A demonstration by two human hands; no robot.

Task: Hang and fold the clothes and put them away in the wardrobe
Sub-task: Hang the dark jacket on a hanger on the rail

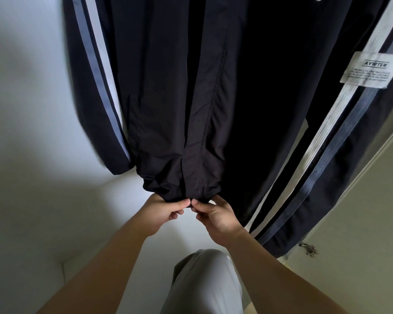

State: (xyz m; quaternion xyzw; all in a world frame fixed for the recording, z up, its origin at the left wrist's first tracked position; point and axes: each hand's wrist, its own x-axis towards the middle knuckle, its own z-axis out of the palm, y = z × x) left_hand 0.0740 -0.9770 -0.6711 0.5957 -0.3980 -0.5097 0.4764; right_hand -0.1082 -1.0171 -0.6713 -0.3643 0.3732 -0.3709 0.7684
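The left hand [166, 211] and right hand [216, 215], thumbs nearly touching, each pinch the bottom hem [182, 196] of the dark jacket [168, 98] hanging directly above them, so a hard downward tug could likely pull it askew or off its unseen support.

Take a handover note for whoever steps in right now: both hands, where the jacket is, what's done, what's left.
Left hand pinches the bottom hem of the dark jacket at the front opening.
Right hand pinches the hem right beside it, thumbs almost touching.
The jacket hangs from above; its hanger is out of view.
Done: jacket hung, it seems.
Left: probably close the front; any other clothes are out of view.
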